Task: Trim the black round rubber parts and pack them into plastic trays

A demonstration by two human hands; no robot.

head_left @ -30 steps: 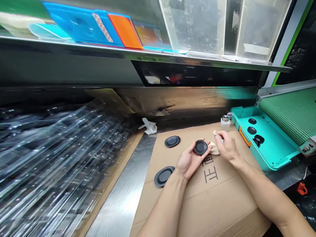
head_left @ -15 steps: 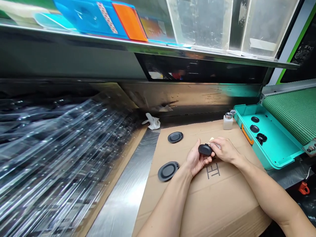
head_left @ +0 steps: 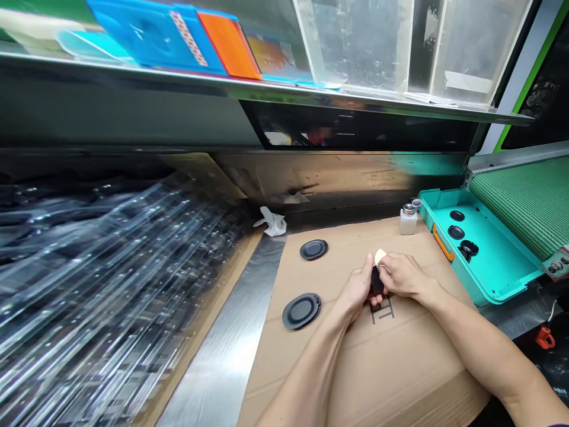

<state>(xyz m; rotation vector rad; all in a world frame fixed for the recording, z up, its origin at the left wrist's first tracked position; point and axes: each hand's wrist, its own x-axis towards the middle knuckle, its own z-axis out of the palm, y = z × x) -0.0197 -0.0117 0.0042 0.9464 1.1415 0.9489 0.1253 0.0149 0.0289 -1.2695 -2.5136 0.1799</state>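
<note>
My left hand (head_left: 358,289) is closed around a small black plastic oval part (head_left: 377,279), which is tilted nearly edge-on above the cardboard. Close against its right side, my right hand (head_left: 403,274) pinches a small cream-coloured pad or cloth (head_left: 380,256); its exact kind is unclear. The fingers hide much of the black part. To the left lie two black oval pieces with raised rims, one farther back (head_left: 313,249) and one nearer (head_left: 301,311).
A cardboard sheet (head_left: 382,367) covers the work surface. At right are a small bottle (head_left: 408,222), a turquoise tray (head_left: 502,255) with several black parts, and a green conveyor belt (head_left: 528,190). Clear plastic trays (head_left: 111,284) are stacked at left; crumpled white tissue (head_left: 274,223) lies behind.
My left hand has turned the black oval part from facing up to nearly edge-on. More of the cream pad shows above my right fingers.
</note>
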